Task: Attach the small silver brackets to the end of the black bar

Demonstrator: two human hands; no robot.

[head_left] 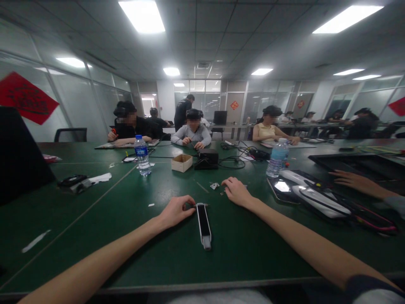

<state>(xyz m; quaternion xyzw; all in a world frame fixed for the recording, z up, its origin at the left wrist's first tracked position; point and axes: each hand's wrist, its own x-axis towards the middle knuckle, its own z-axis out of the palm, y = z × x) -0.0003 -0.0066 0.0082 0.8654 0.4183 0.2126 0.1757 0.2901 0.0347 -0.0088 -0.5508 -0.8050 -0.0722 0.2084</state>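
Note:
A slim pen-like device [204,223] with a white rim, a black face and a grey tip lies on the green table in front of me. At its far end, my left hand [177,212] is closed, thumb and forefinger drawn together; what they pinch, if anything, is too small to make out. A thin grey piece [202,205] shows beside that end. Farther off to the right, my right hand [237,192] rests low over the table, fingers curved and apart, with nothing visible in them. Small metal parts [214,185] lie just left of its fingertips.
An open cardboard box [182,163] stands ahead beside a black device [206,158] with cables. Water bottles stand left [143,156] and right [277,158]. A tablet [281,188] and a white tool [319,200] lie right, near another person's hand [356,183]. Several people sit opposite.

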